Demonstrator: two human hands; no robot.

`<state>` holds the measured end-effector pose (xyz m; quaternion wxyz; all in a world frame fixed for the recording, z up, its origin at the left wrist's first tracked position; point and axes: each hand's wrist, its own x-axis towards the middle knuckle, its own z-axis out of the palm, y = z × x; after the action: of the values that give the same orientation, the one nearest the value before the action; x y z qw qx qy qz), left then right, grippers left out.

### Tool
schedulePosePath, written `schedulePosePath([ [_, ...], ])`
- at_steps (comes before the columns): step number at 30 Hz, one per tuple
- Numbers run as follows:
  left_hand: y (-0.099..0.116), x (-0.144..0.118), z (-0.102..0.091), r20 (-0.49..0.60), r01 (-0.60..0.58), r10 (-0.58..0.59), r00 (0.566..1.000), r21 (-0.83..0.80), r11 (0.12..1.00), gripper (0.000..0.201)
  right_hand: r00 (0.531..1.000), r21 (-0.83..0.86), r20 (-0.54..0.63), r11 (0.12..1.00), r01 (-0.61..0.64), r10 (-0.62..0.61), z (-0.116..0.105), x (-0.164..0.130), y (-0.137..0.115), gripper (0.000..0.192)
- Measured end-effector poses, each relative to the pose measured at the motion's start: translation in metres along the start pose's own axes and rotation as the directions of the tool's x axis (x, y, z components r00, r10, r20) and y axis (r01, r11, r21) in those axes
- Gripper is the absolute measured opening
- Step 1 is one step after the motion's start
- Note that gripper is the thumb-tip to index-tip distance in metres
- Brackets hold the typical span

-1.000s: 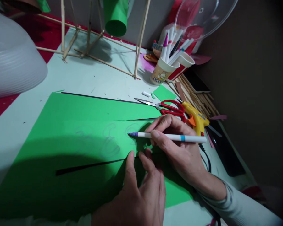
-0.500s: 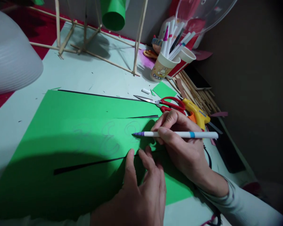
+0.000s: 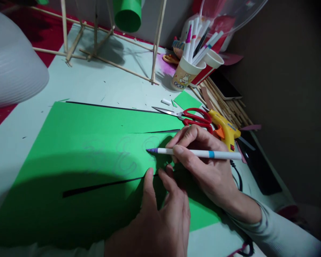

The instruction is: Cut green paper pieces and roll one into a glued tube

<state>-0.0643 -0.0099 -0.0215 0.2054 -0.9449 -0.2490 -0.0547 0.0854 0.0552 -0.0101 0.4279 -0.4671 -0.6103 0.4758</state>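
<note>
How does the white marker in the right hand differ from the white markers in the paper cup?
The purple-tipped white marker lies almost level in the right hand, uncapped, tip at the green paper sheet. The white markers in the printed paper cup stand bunched and tilted, lower ends hidden in the cup, untouched. All have slim white barrels.

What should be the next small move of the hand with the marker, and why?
Probably the right hand should lower the marker tip onto the green paper beside the faint curly outlines. The purple tip sits right at the last outline, and the left hand already pins the sheet with its fingertips.
</note>
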Motion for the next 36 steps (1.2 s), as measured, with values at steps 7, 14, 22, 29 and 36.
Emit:
schedulePosePath([
  [7, 0.001, 0.000, 0.001, -0.007, 0.010, -0.010, 1.000, -0.017, 1.000, 0.046, 1.000, -0.016, 0.001, 1.000, 0.002, -0.001, 0.000, 0.001, 0.000, 0.018],
  [14, 0.003, 0.001, 0.002, -0.040, 0.017, -0.018, 0.999, -0.026, 1.000, 0.041, 0.999, -0.061, 0.012, 0.997, 0.037, -0.036, -0.001, 0.000, 0.000, 0.019],
  [22, 0.000, 0.001, 0.000, -0.028, -0.019, 0.019, 0.999, -0.007, 1.000, 0.039, 0.999, -0.042, 0.020, 0.998, 0.041, -0.040, -0.001, 0.000, 0.002, 0.016],
  [29, 0.001, 0.001, 0.001, -0.024, 0.009, -0.009, 1.000, -0.001, 1.000, 0.045, 0.991, 0.254, -0.131, 0.965, 0.070, -0.037, -0.011, 0.009, 0.014, 0.018],
  [36, 0.003, 0.000, 0.002, -0.020, 0.029, -0.030, 0.999, -0.039, 0.999, 0.045, 0.966, 0.403, -0.253, 0.913, 0.065, 0.043, -0.027, 0.024, 0.008, 0.030],
])
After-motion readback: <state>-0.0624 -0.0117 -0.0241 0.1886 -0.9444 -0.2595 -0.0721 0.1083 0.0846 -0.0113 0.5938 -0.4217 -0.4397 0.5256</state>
